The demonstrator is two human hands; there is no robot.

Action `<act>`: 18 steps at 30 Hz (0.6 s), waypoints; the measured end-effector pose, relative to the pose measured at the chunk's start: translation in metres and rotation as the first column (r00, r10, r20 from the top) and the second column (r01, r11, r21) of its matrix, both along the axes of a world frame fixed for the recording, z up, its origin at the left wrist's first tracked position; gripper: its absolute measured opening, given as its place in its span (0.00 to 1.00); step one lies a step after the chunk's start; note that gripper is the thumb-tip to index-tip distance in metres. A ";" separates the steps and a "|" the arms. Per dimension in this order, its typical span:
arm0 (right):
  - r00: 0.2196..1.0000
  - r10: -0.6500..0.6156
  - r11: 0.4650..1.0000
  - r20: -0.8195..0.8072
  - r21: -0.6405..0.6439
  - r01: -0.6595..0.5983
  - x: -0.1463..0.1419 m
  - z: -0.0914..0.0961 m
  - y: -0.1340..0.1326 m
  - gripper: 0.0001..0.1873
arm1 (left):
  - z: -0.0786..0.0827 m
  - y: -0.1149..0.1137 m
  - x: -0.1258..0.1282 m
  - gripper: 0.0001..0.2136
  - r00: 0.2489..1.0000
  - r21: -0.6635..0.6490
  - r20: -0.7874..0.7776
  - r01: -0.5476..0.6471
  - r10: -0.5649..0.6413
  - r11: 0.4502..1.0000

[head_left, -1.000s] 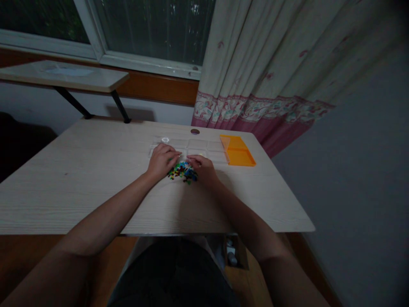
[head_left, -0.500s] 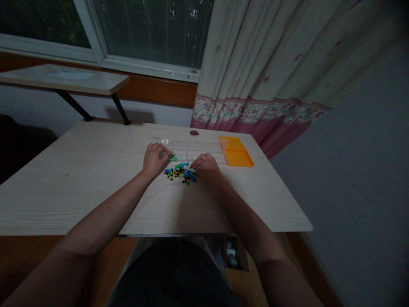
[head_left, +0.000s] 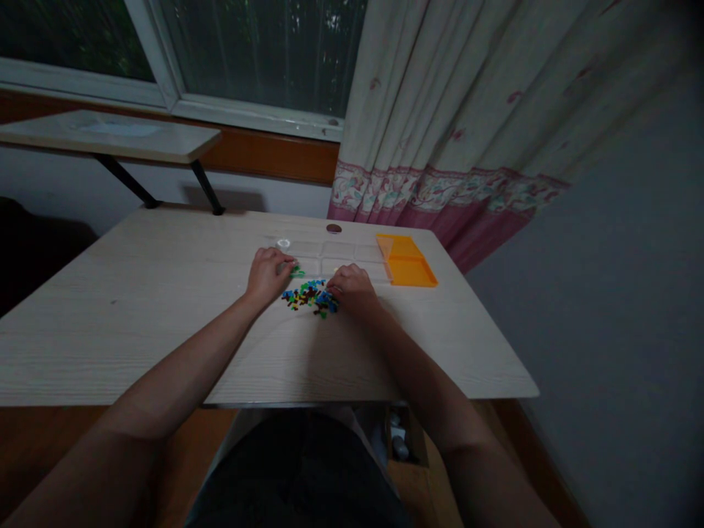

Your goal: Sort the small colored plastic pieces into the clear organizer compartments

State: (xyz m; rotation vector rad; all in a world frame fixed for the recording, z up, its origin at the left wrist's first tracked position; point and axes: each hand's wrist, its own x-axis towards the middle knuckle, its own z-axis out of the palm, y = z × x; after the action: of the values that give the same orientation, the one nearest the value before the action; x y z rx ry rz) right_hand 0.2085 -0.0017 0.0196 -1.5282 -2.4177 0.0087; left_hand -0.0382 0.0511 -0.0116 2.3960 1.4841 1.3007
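A loose pile of small coloured plastic pieces [head_left: 309, 296], in blue, green, yellow and dark brown, lies on the table between my hands. Behind it is a clear divided tray [head_left: 339, 250] with shallow compartments. My left hand [head_left: 268, 273] is at the tray's front left compartment, thumb and fingertips closed together beside some green pieces [head_left: 298, 271]; whether it holds one is too small to see. At the right edge of the pile, my right hand [head_left: 353, 287] has its fingers pinched down by the pieces, and what is between them is hidden.
An orange two-part tray [head_left: 408, 262] lies at the right of the clear one. A dark oval object [head_left: 334, 229] sits near the table's back edge. To the left, a raised shelf [head_left: 165, 139] stands on black legs. A curtain [head_left: 440, 147] hangs behind the table.
My right hand has shifted very slightly left at the pile's edge. My left hand stays almost where it was by the green pieces.
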 end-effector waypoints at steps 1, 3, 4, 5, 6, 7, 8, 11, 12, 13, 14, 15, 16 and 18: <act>1.000 0.003 1.000 -0.006 0.003 -0.003 0.000 0.000 0.000 0.08 | 0.000 0.000 0.000 0.12 1.000 -0.004 -0.003 0.008 -0.008 1.000; 1.000 0.001 1.000 -0.021 0.006 0.000 -0.001 -0.002 0.000 0.08 | 0.001 -0.001 0.000 0.12 1.000 -0.009 -0.006 0.020 -0.020 1.000; 1.000 -0.001 1.000 -0.029 0.008 0.001 -0.001 -0.003 0.000 0.08 | 0.002 -0.001 0.001 0.12 1.000 -0.010 -0.007 0.023 -0.023 1.000; 0.999 0.001 1.000 -0.035 0.009 -0.001 -0.001 -0.003 0.000 0.07 | 0.002 -0.001 0.001 0.12 1.000 -0.010 -0.007 0.024 -0.024 1.000; 0.999 0.004 1.000 -0.040 0.011 -0.004 -0.002 -0.004 0.000 0.07 | 0.003 -0.001 0.001 0.13 1.000 -0.007 -0.006 0.025 -0.025 1.000; 0.999 0.008 1.000 -0.043 0.011 -0.007 -0.002 -0.005 0.000 0.07 | 0.003 -0.001 0.001 0.13 1.000 -0.003 -0.005 0.025 -0.025 1.000; 0.999 0.011 1.000 -0.046 0.011 -0.010 -0.002 -0.005 0.001 0.06 | 0.003 -0.002 0.001 0.13 1.000 0.000 -0.002 0.024 -0.024 1.000; 0.998 0.003 1.000 -0.061 0.008 -0.003 -0.002 -0.006 0.002 0.07 | 0.002 -0.001 0.001 0.14 1.000 0.004 -0.002 0.027 -0.027 1.000; 0.997 -0.004 1.000 -0.074 0.008 0.004 -0.001 -0.006 0.003 0.07 | 0.002 -0.001 0.001 0.14 1.000 0.004 -0.006 0.030 -0.030 1.000; 0.996 -0.011 1.000 -0.091 0.010 0.012 0.000 -0.007 0.004 0.07 | 0.002 -0.001 0.001 0.14 0.999 0.003 -0.011 0.032 -0.032 0.999; 0.993 -0.019 1.000 -0.115 0.015 0.020 0.000 -0.007 0.005 0.07 | 0.002 0.000 0.001 0.15 0.999 0.003 -0.016 0.032 -0.032 0.999; 0.989 -0.026 0.999 -0.143 0.023 0.029 0.001 -0.008 0.006 0.07 | 0.001 0.000 0.000 0.15 0.999 0.003 -0.020 0.032 -0.032 0.999; 0.984 -0.032 0.999 -0.177 0.033 0.038 0.001 -0.009 0.007 0.07 | 0.001 0.000 0.000 0.15 0.999 0.005 -0.023 0.031 -0.031 0.999; 0.966 -0.037 0.998 -0.257 0.045 0.051 0.002 -0.011 0.009 0.06 | 0.002 0.000 0.000 0.15 0.999 0.012 -0.022 0.030 -0.029 0.999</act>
State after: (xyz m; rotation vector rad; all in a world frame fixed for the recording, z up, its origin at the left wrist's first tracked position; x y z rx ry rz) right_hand 0.2102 0.0070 0.0086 -1.4591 -2.1653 0.1265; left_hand -0.0381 0.0512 -0.0101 2.4383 1.4446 1.2852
